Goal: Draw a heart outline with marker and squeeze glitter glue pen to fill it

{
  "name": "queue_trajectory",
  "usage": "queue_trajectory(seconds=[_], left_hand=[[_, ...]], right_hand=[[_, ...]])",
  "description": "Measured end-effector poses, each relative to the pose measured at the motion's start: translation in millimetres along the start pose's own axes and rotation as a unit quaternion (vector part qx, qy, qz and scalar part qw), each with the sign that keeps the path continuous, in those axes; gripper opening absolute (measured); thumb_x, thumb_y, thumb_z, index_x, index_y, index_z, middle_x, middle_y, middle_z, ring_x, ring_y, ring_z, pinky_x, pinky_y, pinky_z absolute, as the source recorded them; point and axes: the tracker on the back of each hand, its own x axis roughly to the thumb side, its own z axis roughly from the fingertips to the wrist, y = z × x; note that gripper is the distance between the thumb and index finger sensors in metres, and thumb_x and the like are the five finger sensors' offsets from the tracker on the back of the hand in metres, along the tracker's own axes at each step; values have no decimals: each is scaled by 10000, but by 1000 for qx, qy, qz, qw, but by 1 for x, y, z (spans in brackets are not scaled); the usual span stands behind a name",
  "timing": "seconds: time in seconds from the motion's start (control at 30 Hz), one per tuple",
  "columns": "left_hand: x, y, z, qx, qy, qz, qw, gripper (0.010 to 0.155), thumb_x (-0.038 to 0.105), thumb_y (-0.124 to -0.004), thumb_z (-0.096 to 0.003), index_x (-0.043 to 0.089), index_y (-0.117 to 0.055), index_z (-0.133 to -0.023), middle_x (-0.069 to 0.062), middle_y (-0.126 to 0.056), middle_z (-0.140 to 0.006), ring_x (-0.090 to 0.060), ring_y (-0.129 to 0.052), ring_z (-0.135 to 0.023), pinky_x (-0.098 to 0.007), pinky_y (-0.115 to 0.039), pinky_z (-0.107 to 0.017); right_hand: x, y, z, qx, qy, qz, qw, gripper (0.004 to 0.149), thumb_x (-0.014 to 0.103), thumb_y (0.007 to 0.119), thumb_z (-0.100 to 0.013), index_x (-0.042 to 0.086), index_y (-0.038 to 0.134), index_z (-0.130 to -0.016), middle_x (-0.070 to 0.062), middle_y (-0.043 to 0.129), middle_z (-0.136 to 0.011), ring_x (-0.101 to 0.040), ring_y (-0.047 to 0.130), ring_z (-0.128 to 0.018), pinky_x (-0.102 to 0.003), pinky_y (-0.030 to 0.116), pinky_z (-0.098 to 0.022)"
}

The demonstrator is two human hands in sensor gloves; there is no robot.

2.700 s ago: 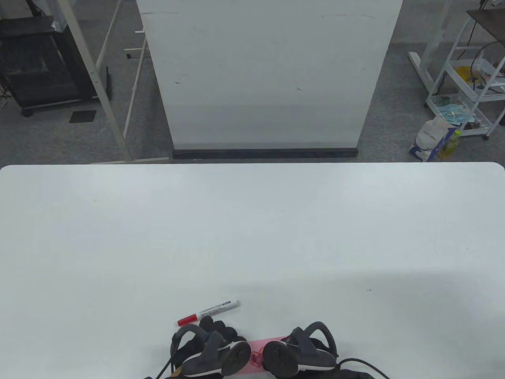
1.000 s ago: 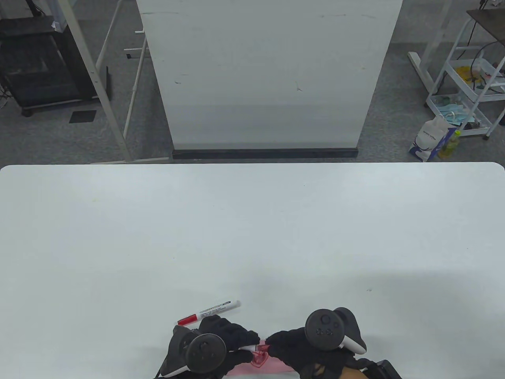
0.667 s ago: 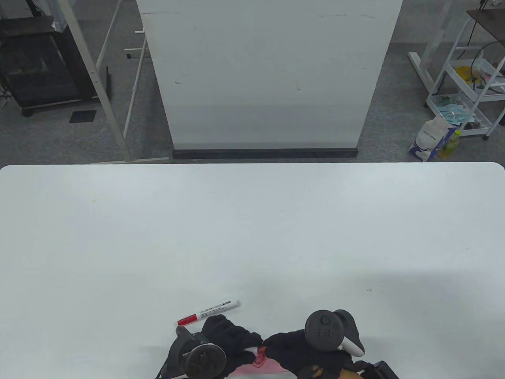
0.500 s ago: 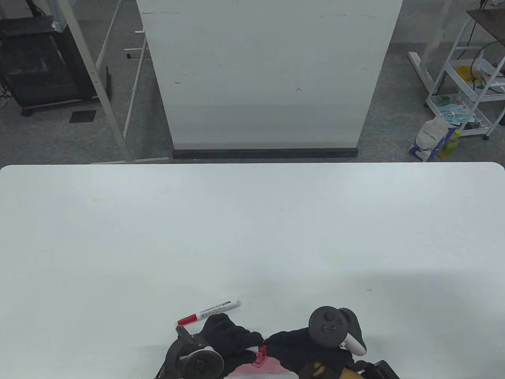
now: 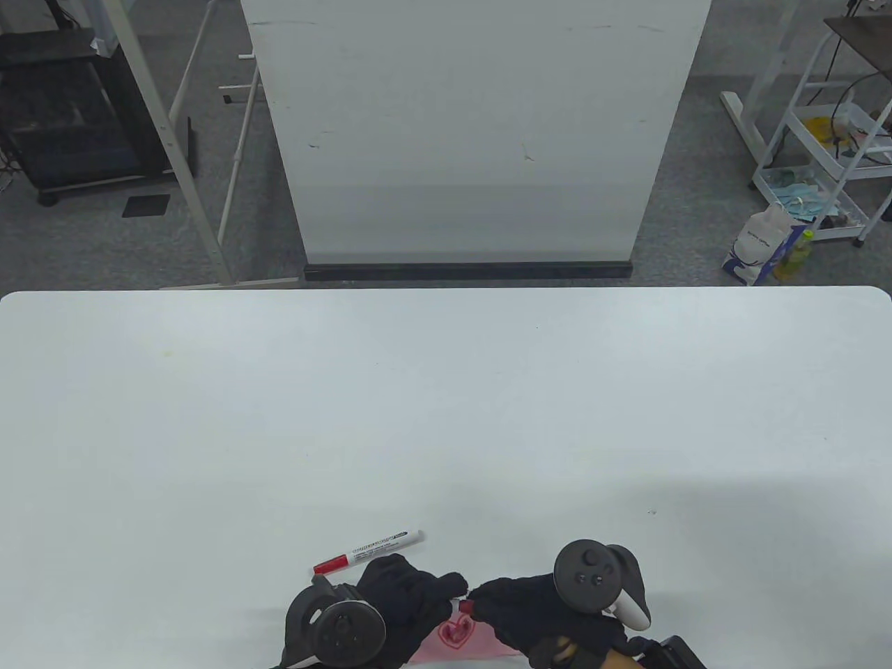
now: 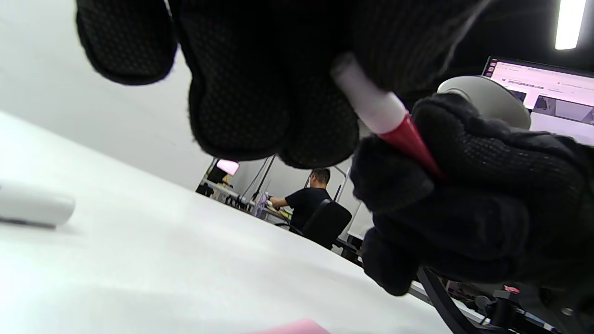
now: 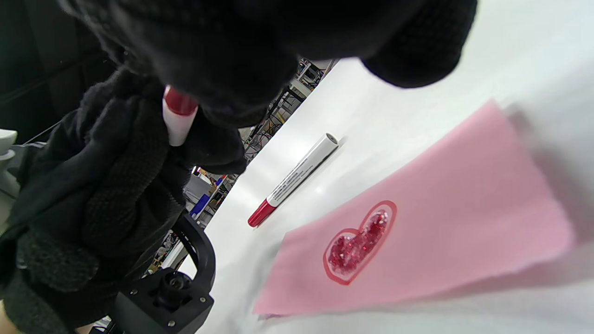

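The glitter glue pen (image 6: pixel 380 116) is held up just above the pink paper (image 7: pixel 464 195), its white barrel gripped by the left hand (image 5: pixel 404 599) and its red end pinched by the right hand (image 5: pixel 529 606). A glitter-filled heart (image 7: pixel 359 241) is seen on the paper, and the marker (image 5: pixel 368 552) is lying just beyond it

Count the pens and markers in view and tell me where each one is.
2. The red-capped marker lies on the table beyond the left hand. The glitter glue pen is held between both hands, right hand at its red end.
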Motion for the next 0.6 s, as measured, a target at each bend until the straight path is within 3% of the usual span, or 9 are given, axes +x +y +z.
queue_trajectory(seconds=[0.13, 0.2, 0.33, 0.4, 0.47, 0.5, 0.6], left_hand=[[1, 0, 1, 10, 3, 3, 1000, 546, 399, -908, -399, 365, -749, -919, 66, -968, -818, -211, -989, -700, -608, -733, -638], [0, -1, 1, -1, 1, 5, 1000, 649, 468, -910, -380, 387, -662, -974, 83, -892, -920, -239, -945, -786, -626, -705, -652], [-4, 1, 1, -2, 24, 14, 1000, 798, 675, -688, -403, 283, -522, -1078, -70, -741, -1060, -332, -857, -874, -664, -659, -651], [-9, 3, 1, -6, 58, 18, 998, 736, 645, -584, -444, 217, -647, -1039, -85, -850, -967, -331, -926, -765, -651, -679, -629], [-12, 1, 1, -12, 74, 26, 997, 643, 598, -556, -464, 222, -861, -888, -62, -1012, -762, -315, -1003, -604, -638, -700, -604], [-11, 0, 1, -8, 74, 19, 997, 615, 572, -558, -471, 216, -922, -817, -61, -1051, -671, -310, -1023, -525, -627, -721, -583], [-8, -2, 0, -32, 70, -5, 997, 528, 535, -621, -484, 234, -958, -757, -35, -1071, -607, -286, -1038, -479, -613, -737, -577]], right_hand=[[-3, -2, -1, 4, -3, -15, 1000, 462, 460, 738, -441, 160, 923, -740, 27, 985, -292, -108, 915, -60, -417, 845, -432], [-3, -3, -1, -1, -5, -16, 1000, 464, 462, 737, -441, 162, 921, -743, 27, 984, -295, -109, 915, -64, -417, 843, -436], [-3, -6, 0, -5, -7, -11, 1000, 462, 461, 740, -440, 164, 924, -741, 25, 985, -293, -111, 915, -63, -419, 842, -434], [-3, -6, 0, -5, -7, -9, 1000, 462, 460, 740, -440, 162, 924, -741, 23, 985, -293, -112, 914, -62, -421, 841, -434], [-4, -5, -1, -4, -8, -6, 1000, 462, 461, 740, -440, 163, 925, -740, 25, 985, -293, -112, 914, -63, -420, 841, -435], [-4, -5, -1, -2, -8, -6, 1000, 463, 462, 740, -440, 164, 924, -742, 24, 985, -293, -112, 914, -64, -420, 841, -435], [-2, -3, -1, 2, -9, -2, 1000, 462, 462, 740, -440, 165, 922, -743, 24, 985, -295, -113, 914, -65, -421, 840, -436]])
